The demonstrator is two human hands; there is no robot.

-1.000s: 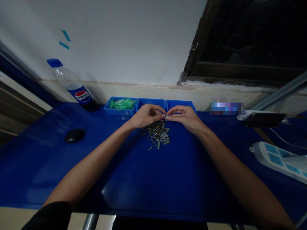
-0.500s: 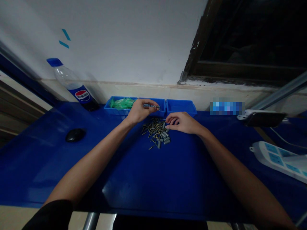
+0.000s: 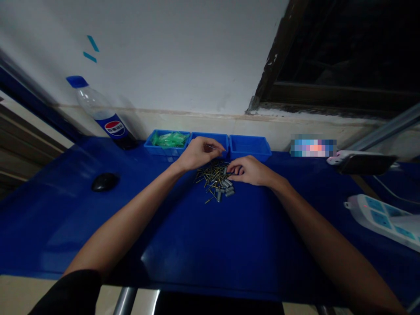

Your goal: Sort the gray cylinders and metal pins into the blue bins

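A pile of thin brass-coloured metal pins [image 3: 210, 175] lies on the blue tabletop, with several short grey cylinders [image 3: 229, 191] along its right and front side. Above the far left part of the pile, my left hand [image 3: 198, 154] is closed, thumb against fingers, on a small thin metal piece whose shape is mostly hidden. My right hand [image 3: 250, 170] rests low at the pile's right edge, fingers curled and fingertips among the pieces. What lies between those fingertips is too small to make out.
Three blue bins stand along the wall: a left bin [image 3: 154, 151] with green plastic bags [image 3: 170, 139], a middle bin [image 3: 213, 136] partly behind my left hand, and a right bin [image 3: 251, 153]. Around them are a cola bottle [image 3: 113, 127], black mouse [image 3: 105, 181], phone [image 3: 367, 165] and power strip [image 3: 382, 216].
My left hand has turned slightly, so the grey metal piece in its fingers shows less. The fingers of my right hand have curled in a little at the pile. The view has shifted slightly.
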